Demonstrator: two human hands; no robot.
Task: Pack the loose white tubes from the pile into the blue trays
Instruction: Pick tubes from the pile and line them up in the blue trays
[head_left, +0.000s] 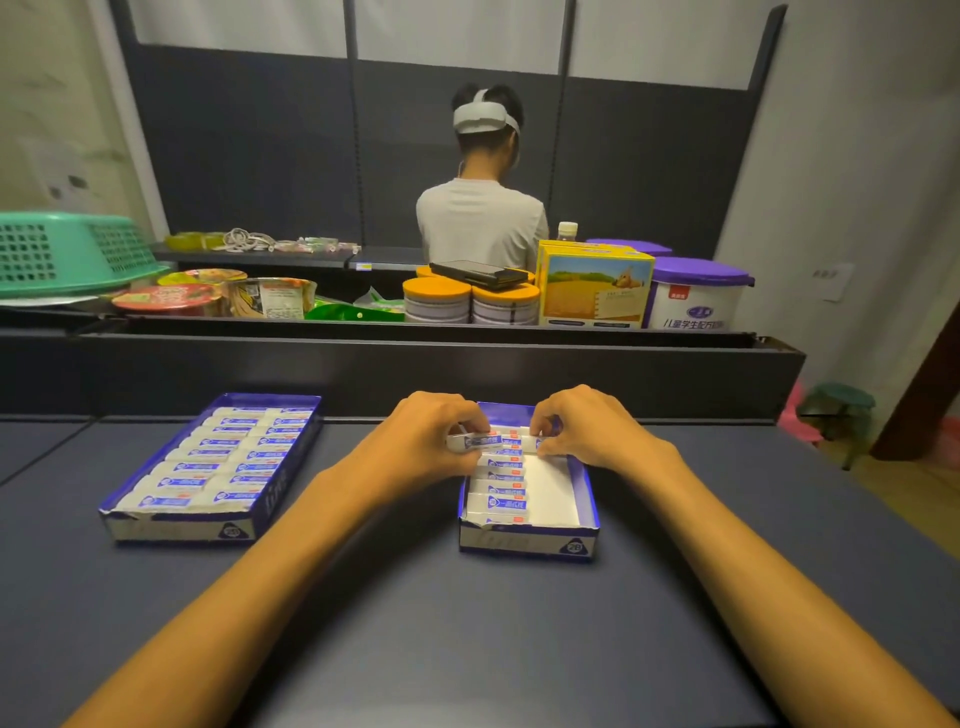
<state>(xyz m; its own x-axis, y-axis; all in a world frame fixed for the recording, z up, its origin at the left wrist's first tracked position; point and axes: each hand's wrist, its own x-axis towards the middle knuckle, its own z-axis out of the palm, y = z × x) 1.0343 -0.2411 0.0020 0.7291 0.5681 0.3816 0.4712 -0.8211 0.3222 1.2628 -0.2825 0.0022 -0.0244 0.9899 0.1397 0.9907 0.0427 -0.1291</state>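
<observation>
White tube (485, 441) pinched at its ends by left hand (434, 434) and right hand (582, 426) over blue tray (587, 499).

Both hands, left (434, 434) and right (589, 426), pinch white tube (480, 442) over half-filled right tray (584, 486); left tray (283, 470) full

We count two blue trays, the full one (210, 467) and the half-filled one (527, 499), two hands (both busy), and three orange-lidded tins (470, 301).
</observation>
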